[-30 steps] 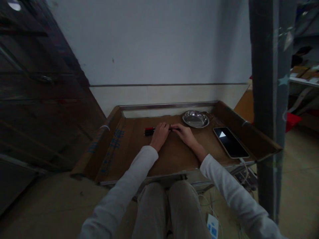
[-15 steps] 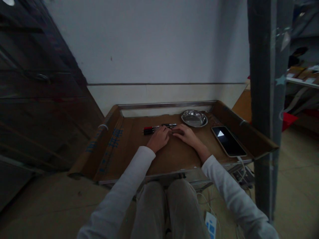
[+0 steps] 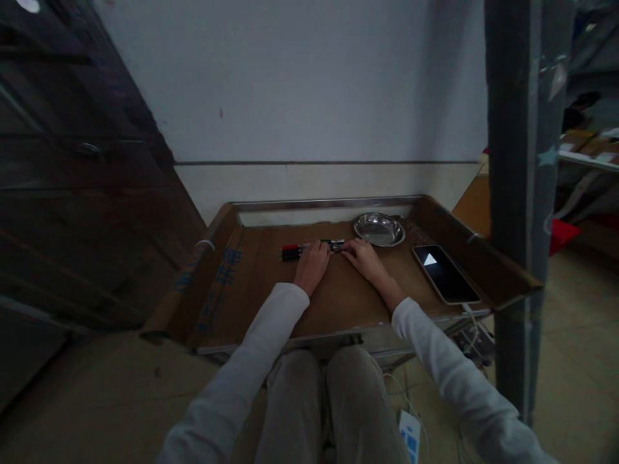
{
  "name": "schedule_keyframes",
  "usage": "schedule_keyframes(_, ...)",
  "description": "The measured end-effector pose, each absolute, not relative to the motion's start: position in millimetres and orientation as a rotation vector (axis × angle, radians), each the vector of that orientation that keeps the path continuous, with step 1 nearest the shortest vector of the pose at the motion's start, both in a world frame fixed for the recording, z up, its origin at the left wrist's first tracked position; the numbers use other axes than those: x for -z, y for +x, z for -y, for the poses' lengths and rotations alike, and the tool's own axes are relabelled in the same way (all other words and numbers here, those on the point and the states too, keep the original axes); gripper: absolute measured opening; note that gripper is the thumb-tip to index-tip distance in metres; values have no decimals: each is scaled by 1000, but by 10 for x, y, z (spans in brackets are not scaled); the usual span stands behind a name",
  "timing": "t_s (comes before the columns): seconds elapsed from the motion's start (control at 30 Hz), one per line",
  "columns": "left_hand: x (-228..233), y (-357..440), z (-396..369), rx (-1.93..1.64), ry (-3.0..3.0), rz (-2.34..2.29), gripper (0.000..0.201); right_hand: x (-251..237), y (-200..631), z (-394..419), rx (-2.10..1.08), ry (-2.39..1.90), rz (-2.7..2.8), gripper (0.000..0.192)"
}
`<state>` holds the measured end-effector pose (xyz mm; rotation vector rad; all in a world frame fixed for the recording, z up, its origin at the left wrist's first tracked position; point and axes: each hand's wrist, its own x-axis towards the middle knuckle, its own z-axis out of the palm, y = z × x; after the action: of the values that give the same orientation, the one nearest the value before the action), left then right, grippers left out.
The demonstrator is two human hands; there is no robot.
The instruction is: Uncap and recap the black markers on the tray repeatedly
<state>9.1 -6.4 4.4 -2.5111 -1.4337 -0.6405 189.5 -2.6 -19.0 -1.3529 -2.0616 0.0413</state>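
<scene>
Several pens [image 3: 291, 252], black ones and one with a red part, lie side by side on a cardboard-lined table [image 3: 348, 309]. My left hand [image 3: 313, 263] rests across them with its fingers curled down on a pen, hiding their middle stretch. My right hand [image 3: 363, 259] is closed in a pinch at the right end of a pen [image 3: 336, 248], a small gap away from my left fingertips. Just beyond my right hand sits a shiny round metal dish [image 3: 379, 231].
A phone [image 3: 445, 274] with a white cable lies at the table's right side. Raised cardboard flaps [image 3: 483, 254] edge both sides. A wall [image 3: 309, 96] stands behind, and a grey post [image 3: 515, 193] rises at the right. A white power strip [image 3: 410, 435] lies on the floor.
My hands have drawn slightly apart, opening a small gap between their fingertips. The pens and dish keep their places; the whole view has shifted a little.
</scene>
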Motion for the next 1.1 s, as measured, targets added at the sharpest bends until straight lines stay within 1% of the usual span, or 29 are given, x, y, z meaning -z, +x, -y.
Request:
schedule_keyframes(0.17,-28,93,-1,681,-2470,1465,7,180,1892,17,-80,-1353,2038,11)
schedule_keyframes(0.3,-32,89,27,673,-2484,1468,8,169,1912,22,-51,-1394,2058,9)
schedule_keyframes(0.47,-63,-4,100,759,-2390,1524,9,128,1889,61,-31,-1420,2083,16)
schedule_keyframes(0.7,-104,-255,88,918,-2214,1722,11,62,1785,174,-53,-1262,2228,26)
schedule_keyframes(0.87,-99,-298,171,832,-2259,1750,10,79,1774,152,-46,-1274,2260,35)
schedule_keyframes(1.1,-77,-336,261,723,-2282,1702,10,78,1756,179,-120,-1232,2154,32)
